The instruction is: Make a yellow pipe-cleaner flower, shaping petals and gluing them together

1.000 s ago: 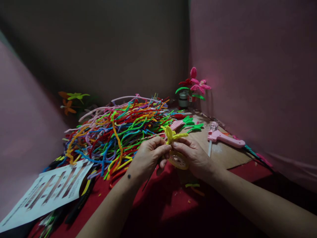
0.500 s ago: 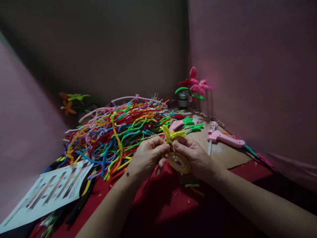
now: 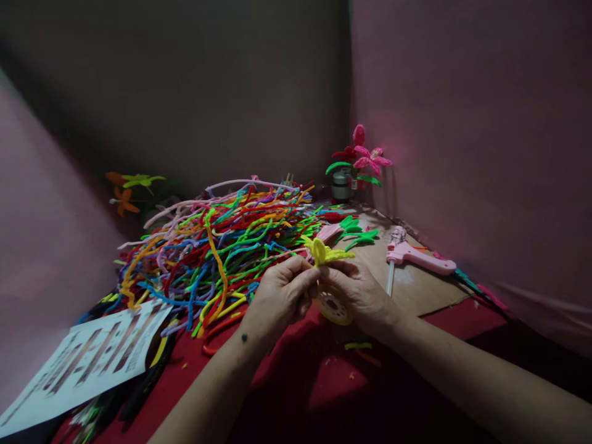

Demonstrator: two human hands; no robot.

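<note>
A yellow pipe-cleaner flower (image 3: 320, 253) points upward between my two hands, its petals spread above the fingertips. My left hand (image 3: 283, 290) is closed, thumb and forefinger pinching the flower's base. Also closed, my right hand (image 3: 358, 290) meets it at the same spot and has a roll of yellow floral tape (image 3: 333, 308) under its fingers. The roll's pale core with round holes faces me. Fingers cover the flower's base and the strip of tape there. Pink and green pipe-cleaner pieces (image 3: 354, 231) lie just beyond the flower.
A big heap of colourful pipe cleaners (image 3: 231, 246) spreads at left centre. To the right, a pink glue gun (image 3: 423, 257) rests on a cardboard sheet (image 3: 416, 296). A printed sheet (image 3: 87, 364) lies front left. Finished pink flowers (image 3: 371, 159) stand at the back, near the wall.
The flower has turned between my fingers, and its petals now show from another side. My left fingers have closed in tighter under it. The tape roll has shifted slightly left.
</note>
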